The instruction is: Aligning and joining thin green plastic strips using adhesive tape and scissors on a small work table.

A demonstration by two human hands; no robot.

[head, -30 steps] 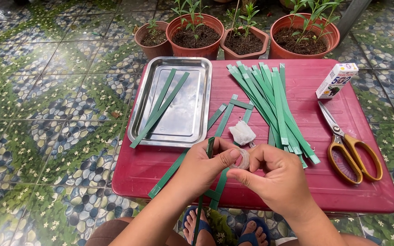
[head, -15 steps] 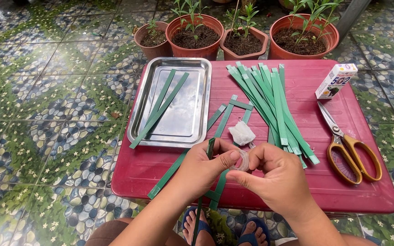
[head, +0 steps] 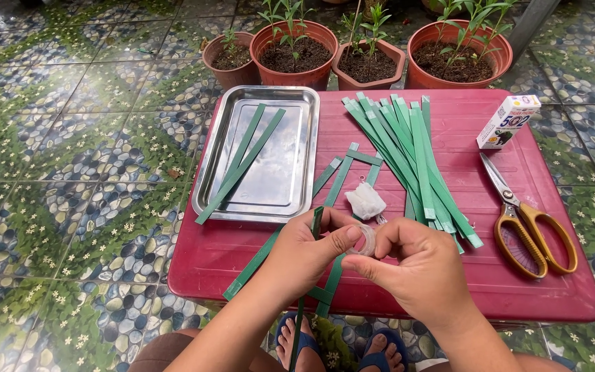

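A head-worn camera looked down on a red plastic table standing on a floor of green pebble-patterned tiles. At the left of the table lay a shiny metal tray holding two long green strips slanted from lower left to upper right. In the lower middle of the frame, the left hand was closed around one green strip, pinching it between thumb and fingers. That strip stood nearly upright in the picture, its long axis running top to bottom, its upper end poking above the fingers and its lower end dropping past the table edge toward sandalled feet. Just to the right, touching fingertips with it, the right hand was curled around a small roll of clear tape. Peeling the tape would likely go best with the strip held steady and the loose tape end kept taut. Behind the hands sat a small white cloth pouch, then a fanned bundle of green strips. Further right lay yellow-handled scissors and a small white box. Four terracotta pots of seedlings lined the top of the frame.
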